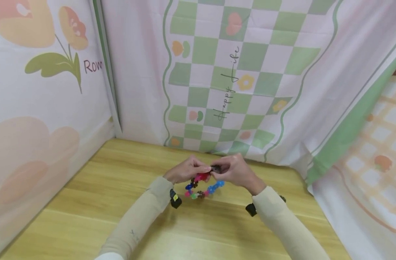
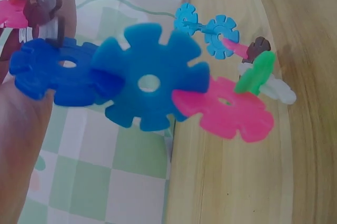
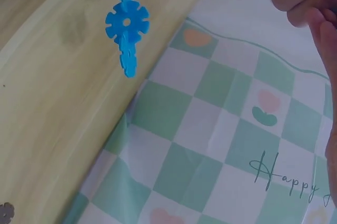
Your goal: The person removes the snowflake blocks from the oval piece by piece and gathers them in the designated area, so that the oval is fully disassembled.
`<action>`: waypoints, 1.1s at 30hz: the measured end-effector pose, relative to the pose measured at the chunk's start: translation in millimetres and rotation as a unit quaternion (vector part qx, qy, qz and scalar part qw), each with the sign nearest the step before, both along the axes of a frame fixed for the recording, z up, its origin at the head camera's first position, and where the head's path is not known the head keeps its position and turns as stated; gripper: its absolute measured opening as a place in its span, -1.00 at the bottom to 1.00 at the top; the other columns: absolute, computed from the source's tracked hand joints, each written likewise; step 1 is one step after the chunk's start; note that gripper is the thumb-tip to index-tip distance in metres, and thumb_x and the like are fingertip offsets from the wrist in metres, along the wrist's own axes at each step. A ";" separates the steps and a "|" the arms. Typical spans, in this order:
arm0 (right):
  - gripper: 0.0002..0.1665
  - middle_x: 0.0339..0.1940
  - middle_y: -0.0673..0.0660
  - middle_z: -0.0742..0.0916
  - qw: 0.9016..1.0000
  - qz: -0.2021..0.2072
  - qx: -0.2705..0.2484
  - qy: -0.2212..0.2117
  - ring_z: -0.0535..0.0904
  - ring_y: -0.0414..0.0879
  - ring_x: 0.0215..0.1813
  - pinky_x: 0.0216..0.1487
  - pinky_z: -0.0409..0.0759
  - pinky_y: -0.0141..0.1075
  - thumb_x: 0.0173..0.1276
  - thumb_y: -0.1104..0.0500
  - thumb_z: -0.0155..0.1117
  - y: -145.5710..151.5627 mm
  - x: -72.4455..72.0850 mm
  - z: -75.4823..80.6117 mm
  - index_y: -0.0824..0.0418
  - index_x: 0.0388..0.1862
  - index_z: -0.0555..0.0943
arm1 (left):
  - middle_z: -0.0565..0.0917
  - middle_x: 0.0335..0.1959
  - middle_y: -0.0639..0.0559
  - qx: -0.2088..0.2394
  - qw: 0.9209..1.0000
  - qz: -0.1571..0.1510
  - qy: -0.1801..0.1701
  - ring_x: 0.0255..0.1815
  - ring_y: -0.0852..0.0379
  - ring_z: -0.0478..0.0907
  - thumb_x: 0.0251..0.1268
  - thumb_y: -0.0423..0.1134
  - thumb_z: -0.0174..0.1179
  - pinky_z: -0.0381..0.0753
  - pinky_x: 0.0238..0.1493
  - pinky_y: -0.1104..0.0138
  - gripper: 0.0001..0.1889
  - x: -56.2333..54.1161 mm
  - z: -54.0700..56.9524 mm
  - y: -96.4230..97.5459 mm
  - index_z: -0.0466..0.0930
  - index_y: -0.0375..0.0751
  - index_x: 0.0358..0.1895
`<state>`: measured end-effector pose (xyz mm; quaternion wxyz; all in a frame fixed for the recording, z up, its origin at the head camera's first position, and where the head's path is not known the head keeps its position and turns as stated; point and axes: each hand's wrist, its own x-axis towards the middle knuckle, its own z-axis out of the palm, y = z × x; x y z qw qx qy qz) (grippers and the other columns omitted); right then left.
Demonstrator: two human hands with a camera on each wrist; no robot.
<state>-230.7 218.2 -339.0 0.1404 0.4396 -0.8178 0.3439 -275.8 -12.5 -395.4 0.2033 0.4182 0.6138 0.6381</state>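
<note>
Both hands meet above the wooden table in the head view. My left hand grips the red and pink end of a chain of interlocking plastic snowflake discs. My right hand pinches a dark brown snowflake disc right at that end, fingertips close to the left thumb. Below the hands the chain curves in a loop, with dark blue, pink, green, white, brown and light blue discs. Its light blue tail hangs free in the right wrist view. Fingers partly hide where the brown disc meets the chain.
The wooden table ends at a back wall hung with a green checked cloth. A flowered cloth covers the left side, and more cloth hangs at the right. A loose brown disc lies on the table.
</note>
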 end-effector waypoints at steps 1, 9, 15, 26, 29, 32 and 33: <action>-0.75 -0.32 0.16 0.88 1.000 0.003 -0.002 0.007 0.80 -0.25 -0.43 -0.42 0.75 -0.46 0.22 0.43 0.50 -0.2 -0.2 -1.4 0.28 -0.12 0.85 | 0.76 -0.43 0.04 0.003 1.000 -0.002 -0.007 -0.47 0.20 0.46 0.69 -0.26 0.08 0.50 -0.36 0.44 -0.61 0.4 -0.5 0.0 0.73 -0.61 -0.12; -0.79 -0.30 0.24 0.88 0.998 -0.009 -0.050 -0.026 0.83 -0.21 -0.37 -0.36 0.79 -0.39 0.25 0.45 0.48 3.4 1.1 -7.2 0.32 -0.14 0.84 | 0.80 -0.30 0.00 -0.001 0.999 0.011 -0.044 -0.34 0.16 0.60 0.69 -0.30 0.06 0.59 -0.30 0.42 -0.63 3.9 1.5 -0.8 0.67 -0.67 0.03; -0.79 -0.27 0.23 0.88 0.996 -0.043 -0.035 -0.069 0.84 -0.24 -0.32 -0.30 0.81 -0.37 0.31 0.31 0.56 10.6 1.8 1.2 0.32 -0.09 0.83 | 0.81 -0.28 0.00 0.006 0.997 0.013 -0.080 -0.28 0.18 0.68 0.71 -0.32 0.00 0.67 -0.24 0.43 -0.63 2.4 7.3 -2.5 0.69 -0.64 -0.05; -0.67 -0.20 0.04 0.88 0.977 -0.163 0.095 -0.098 0.81 -0.26 -0.19 -0.11 0.78 -0.43 0.33 0.08 0.59 86.2 7.8 1.5 0.20 0.00 0.82 | 0.81 -0.14 0.03 0.032 0.994 0.016 -0.099 -0.19 0.19 0.75 0.74 -0.35 -0.08 0.79 -0.04 0.40 -0.60 -0.7 9.8 -7.4 0.53 -0.75 0.17; -0.72 -0.26 -0.08 0.86 0.966 -0.179 0.152 -0.111 0.75 -0.35 -0.27 -0.20 0.76 -0.43 0.37 0.03 0.55 110.0 12.0 -12.7 0.12 -0.02 0.81 | 0.81 -0.15 0.01 0.045 0.994 0.013 -0.104 -0.18 0.16 0.77 0.73 -0.34 -0.08 0.79 -0.02 0.38 -0.63 -1.3 7.9 -8.0 0.66 -0.62 0.07; -0.78 -0.32 -0.13 0.83 0.959 -0.171 0.194 -0.112 0.69 -0.39 -0.34 -0.29 0.73 -0.41 0.40 0.05 0.53 130.0 17.1 -32.8 0.11 -0.08 0.81 | 0.80 -0.17 0.01 0.051 0.993 0.012 -0.107 -0.18 0.15 0.77 0.74 -0.33 -0.08 0.79 -0.02 0.37 -0.63 -1.8 5.8 -7.4 0.77 -0.42 -0.04; -0.80 -0.33 -0.13 0.82 0.959 -0.166 0.203 -0.112 0.68 -0.40 -0.33 -0.29 0.72 -0.40 0.40 0.06 0.52 135.9 18.8 -40.3 0.13 -0.09 0.81 | 0.80 -0.17 0.01 0.052 0.992 0.011 -0.111 -0.18 0.15 0.77 0.74 -0.33 -0.08 0.79 -0.02 0.37 -0.62 -2.1 4.9 -7.0 0.79 -0.37 -0.08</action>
